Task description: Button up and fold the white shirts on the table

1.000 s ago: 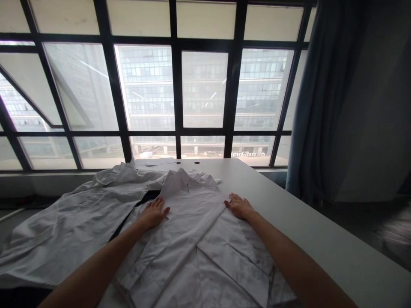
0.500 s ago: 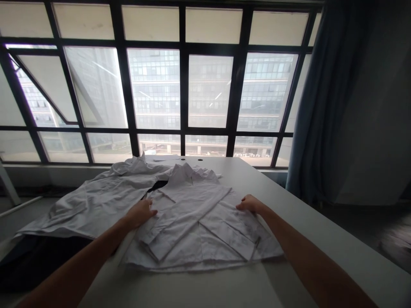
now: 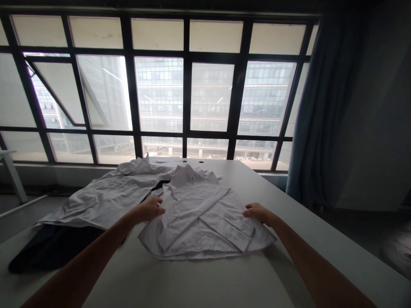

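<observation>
A white collared shirt (image 3: 195, 218) lies on the table in front of me, its sleeves folded across the body and its collar pointing to the window. My left hand (image 3: 150, 208) pinches the shirt's left side, thumb and fingers closed at the cloth edge. Across from it, my right hand (image 3: 257, 212) grips the right side in the same way. The cloth is a little raised at both sides, and the hem curves toward me. Fingertips of both hands are partly hidden at the cloth.
More white shirts (image 3: 109, 196) lie loosely spread to the left, over a dark garment (image 3: 54, 246). The white table (image 3: 224, 284) runs back to a large window (image 3: 160, 94) with one pane tilted out. A blue curtain (image 3: 314, 128) hangs at the right.
Both hands have shifted slightly to the right with the shirt's sides. The hem has drawn back from me, and its left corner has come inward. The view has tilted up slightly.
</observation>
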The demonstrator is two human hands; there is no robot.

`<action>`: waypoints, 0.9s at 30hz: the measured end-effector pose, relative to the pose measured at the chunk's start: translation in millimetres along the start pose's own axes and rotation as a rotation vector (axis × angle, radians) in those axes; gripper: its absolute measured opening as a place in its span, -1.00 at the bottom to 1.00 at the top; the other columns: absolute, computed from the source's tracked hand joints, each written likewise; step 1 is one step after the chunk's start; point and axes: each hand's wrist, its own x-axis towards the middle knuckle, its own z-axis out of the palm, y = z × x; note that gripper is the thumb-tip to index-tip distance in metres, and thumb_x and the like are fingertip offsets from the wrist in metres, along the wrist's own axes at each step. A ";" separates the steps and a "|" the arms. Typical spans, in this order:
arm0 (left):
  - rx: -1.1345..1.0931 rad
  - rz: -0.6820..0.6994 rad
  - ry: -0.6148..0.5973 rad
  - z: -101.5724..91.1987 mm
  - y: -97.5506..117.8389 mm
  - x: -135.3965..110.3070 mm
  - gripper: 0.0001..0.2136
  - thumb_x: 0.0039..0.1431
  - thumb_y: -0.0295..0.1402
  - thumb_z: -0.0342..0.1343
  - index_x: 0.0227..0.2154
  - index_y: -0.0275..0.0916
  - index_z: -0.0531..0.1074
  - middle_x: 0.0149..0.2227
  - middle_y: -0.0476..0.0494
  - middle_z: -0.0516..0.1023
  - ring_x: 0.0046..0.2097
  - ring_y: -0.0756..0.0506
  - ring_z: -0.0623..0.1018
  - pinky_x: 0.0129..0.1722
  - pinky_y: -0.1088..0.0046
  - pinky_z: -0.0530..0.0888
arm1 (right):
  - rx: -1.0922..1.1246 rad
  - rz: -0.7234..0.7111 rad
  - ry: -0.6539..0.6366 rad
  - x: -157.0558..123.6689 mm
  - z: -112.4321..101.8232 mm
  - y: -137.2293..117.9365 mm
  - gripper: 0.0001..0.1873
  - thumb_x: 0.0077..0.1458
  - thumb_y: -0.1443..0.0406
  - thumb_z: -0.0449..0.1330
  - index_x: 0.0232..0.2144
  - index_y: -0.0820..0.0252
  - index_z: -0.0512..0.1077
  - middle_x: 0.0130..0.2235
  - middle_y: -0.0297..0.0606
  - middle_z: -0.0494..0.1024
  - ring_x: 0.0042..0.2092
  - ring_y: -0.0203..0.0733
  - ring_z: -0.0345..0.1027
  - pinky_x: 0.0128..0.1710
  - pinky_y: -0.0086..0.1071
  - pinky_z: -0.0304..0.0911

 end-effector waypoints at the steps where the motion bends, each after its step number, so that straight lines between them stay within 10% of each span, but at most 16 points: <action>1: 0.018 0.057 -0.010 5.4 12.8 -3.0 -0.69 -0.06 -0.32 0.17 -0.22 -0.35 0.52 -0.46 -0.11 0.54 -0.38 -0.13 0.55 -0.44 0.46 0.41 | 0.009 -0.012 -0.003 -1.2 0.4 -1.9 -0.67 -0.10 0.39 0.25 -0.20 0.37 0.53 -0.22 -0.01 0.61 -0.26 -0.06 0.50 -0.38 -0.38 0.36; 7: 0.190 0.236 -0.132 66.3 77.6 -13.8 -0.64 0.01 -0.38 0.13 -0.09 -0.31 0.50 -0.35 -0.11 0.59 -0.31 -0.07 0.54 -0.30 0.48 0.41 | -0.004 -0.080 0.033 -2.6 4.4 -5.2 -0.60 -0.07 0.41 0.22 -0.11 0.43 0.50 -0.14 0.01 0.60 -0.23 -0.10 0.51 -0.25 -0.39 0.38; 12: 0.235 0.275 -0.200 108.3 89.7 -8.9 -0.66 0.02 -0.40 0.14 -0.10 -0.34 0.52 -0.31 -0.23 0.61 -0.28 -0.13 0.56 -0.33 0.46 0.42 | -0.012 -0.093 0.024 -5.0 6.3 -4.8 -0.58 -0.07 0.41 0.22 -0.09 0.41 0.49 -0.11 0.01 0.59 -0.19 -0.07 0.51 -0.23 -0.38 0.38; 19: -0.044 0.274 -0.293 94.6 71.5 -7.9 -0.54 0.22 -0.24 0.03 0.12 -0.36 0.36 -0.31 -0.18 0.63 -0.38 -0.05 0.56 -0.36 0.47 0.45 | 0.029 -0.143 0.028 -18.6 9.8 -21.4 -0.53 -0.10 0.43 0.22 -0.05 0.39 0.49 -0.11 -0.03 0.60 -0.17 -0.06 0.51 -0.22 -0.37 0.38; 27: 0.164 0.655 -0.098 82.5 28.9 -16.6 -0.66 0.26 -0.24 0.00 0.02 -0.20 0.47 0.14 -0.21 0.45 0.17 -0.18 0.41 0.19 0.25 0.32 | 0.036 -0.220 -0.059 -51.4 54.0 -56.9 -0.36 -0.09 0.44 0.20 0.13 0.40 0.37 -0.34 -0.19 0.58 -0.42 -0.28 0.39 -0.42 -0.46 0.26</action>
